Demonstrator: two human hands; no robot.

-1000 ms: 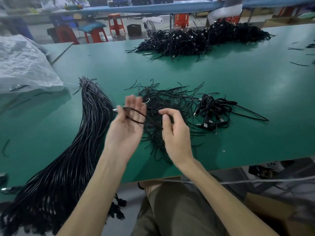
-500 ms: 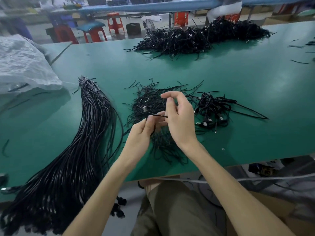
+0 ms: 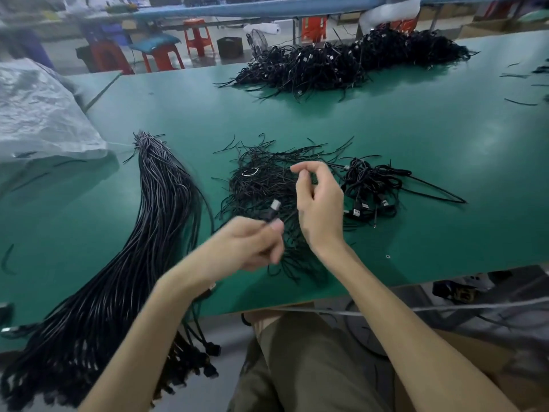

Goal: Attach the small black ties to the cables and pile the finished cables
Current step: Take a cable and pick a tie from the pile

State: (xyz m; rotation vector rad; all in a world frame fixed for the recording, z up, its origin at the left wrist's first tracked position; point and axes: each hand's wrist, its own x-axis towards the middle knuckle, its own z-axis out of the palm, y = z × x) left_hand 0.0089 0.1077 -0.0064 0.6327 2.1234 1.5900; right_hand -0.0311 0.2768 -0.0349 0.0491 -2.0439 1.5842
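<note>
A: Where are we holding the cable?

B: Near the near edge of the tabletop (image 3: pixel 401 129). Our left hand (image 3: pixel 252 248) is gripping the cable (image 3: pixel 271 214) just behind its plug, fingers curled tight round it. The plug is poking up over the ties (image 3: pixel 261 185).

A: And the right hand (image 3: pixel 319 203)?

B: We are holding it raised just beyond the left hand, fingers curled, thumb and forefinger nearly meeting. Whether we are pinching a tie there, we cannot tell. It is too thin against all that black.

A: So how are we doing this well?

B: By our judgement, we should be pulling one tie clear rather than a clump. The left hand should be holding the cable firm while the right hand is winding the tie snug, and then we are dropping it on the pile (image 3: pixel 371 185) just right of the ties.

A: How is the cable looking?

B: Thin, black and limp, with a short dark plug tipped in silver, though it is blurring here. Its mates are lying in the bundle (image 3: pixel 154 233), running from the near left corner toward the middle.

A: Anything farther?

B: A far heap (image 3: pixel 341 63) is lying along the far edge.
</note>
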